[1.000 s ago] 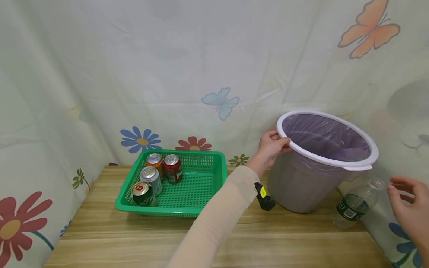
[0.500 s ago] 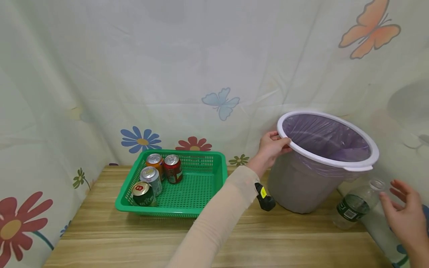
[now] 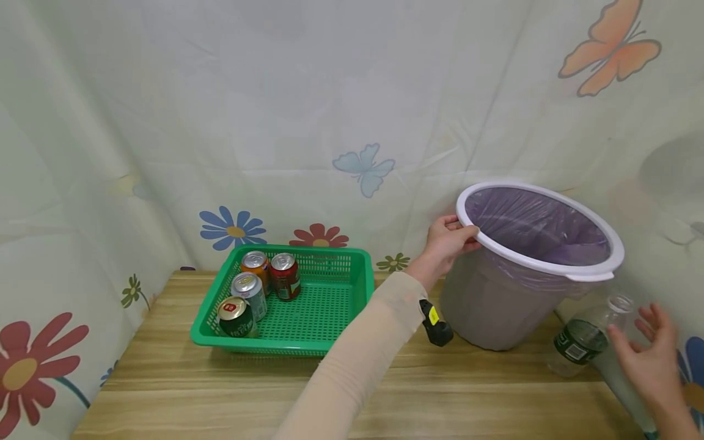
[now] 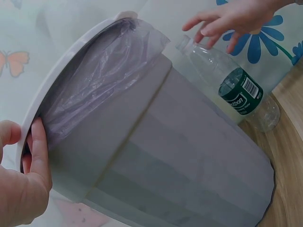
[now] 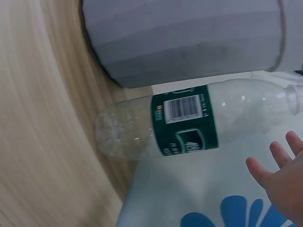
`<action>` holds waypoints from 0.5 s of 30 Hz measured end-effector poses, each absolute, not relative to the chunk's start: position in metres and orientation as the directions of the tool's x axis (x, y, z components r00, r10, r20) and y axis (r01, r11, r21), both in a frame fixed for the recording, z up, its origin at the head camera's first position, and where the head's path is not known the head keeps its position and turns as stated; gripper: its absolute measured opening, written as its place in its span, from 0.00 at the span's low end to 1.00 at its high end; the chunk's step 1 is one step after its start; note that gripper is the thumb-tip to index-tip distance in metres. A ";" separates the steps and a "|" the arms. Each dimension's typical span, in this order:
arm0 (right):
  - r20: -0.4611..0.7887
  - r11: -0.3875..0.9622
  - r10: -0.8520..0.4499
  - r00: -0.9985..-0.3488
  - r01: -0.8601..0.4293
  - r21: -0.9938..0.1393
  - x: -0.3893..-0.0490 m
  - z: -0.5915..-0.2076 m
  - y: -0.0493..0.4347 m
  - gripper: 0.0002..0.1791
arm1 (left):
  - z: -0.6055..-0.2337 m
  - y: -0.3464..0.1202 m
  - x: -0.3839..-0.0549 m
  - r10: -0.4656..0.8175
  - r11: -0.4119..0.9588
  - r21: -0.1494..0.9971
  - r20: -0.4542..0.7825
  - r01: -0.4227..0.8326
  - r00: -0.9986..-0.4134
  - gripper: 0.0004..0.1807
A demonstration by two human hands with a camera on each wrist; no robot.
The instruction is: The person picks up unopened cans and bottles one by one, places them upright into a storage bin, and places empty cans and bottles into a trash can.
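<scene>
My left hand pinches the white rim of a grey trash can lined with a thin purple bag. In the left wrist view, the left thumb lies outside the rim and the fingers tuck beneath it. Right of the can, a clear plastic bottle with a green label stands on the table. My right hand hovers beside the bottle's upper part, fingers spread and holding nothing. The right wrist view shows a gap between the right hand and the bottle.
A green plastic basket stands left on the wooden table, with several drink cans grouped on its left side. A patterned curtain hangs behind and on both sides, close to the bottle on the right.
My right hand has moved leftward and slightly down, closer to the bottle. The left hand keeps its hold on the can's rim; the bottle and basket have stayed put.
</scene>
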State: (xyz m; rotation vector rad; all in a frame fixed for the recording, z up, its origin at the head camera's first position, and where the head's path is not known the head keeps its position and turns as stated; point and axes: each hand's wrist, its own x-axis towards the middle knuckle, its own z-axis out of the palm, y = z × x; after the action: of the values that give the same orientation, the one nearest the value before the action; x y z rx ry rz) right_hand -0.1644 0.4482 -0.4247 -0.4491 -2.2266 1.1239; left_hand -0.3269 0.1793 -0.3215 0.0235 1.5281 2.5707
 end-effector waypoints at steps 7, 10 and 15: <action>0.325 0.554 0.536 -0.779 0.034 -0.832 -0.167 -0.437 0.449 0.43 | -0.320 0.178 -0.325 0.136 -0.468 0.875 -0.068 -0.125 -0.988 0.20; 0.314 0.541 0.528 -0.789 0.027 -0.841 -0.168 -0.441 0.449 0.44 | -0.320 0.178 -0.325 0.132 -0.468 0.875 -0.071 -0.126 -0.989 0.19; 0.285 0.507 0.535 -0.795 0.033 -0.861 -0.173 -0.448 0.452 0.44 | -0.321 0.179 -0.326 0.135 -0.471 0.873 -0.070 -0.126 -0.988 0.19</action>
State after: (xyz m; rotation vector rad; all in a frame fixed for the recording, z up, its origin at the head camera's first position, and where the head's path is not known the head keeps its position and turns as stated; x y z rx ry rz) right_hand -0.1729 0.4517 -0.4482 -0.4635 -2.2242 1.2548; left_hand -0.3259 0.1788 -0.3211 0.0135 1.5257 2.5709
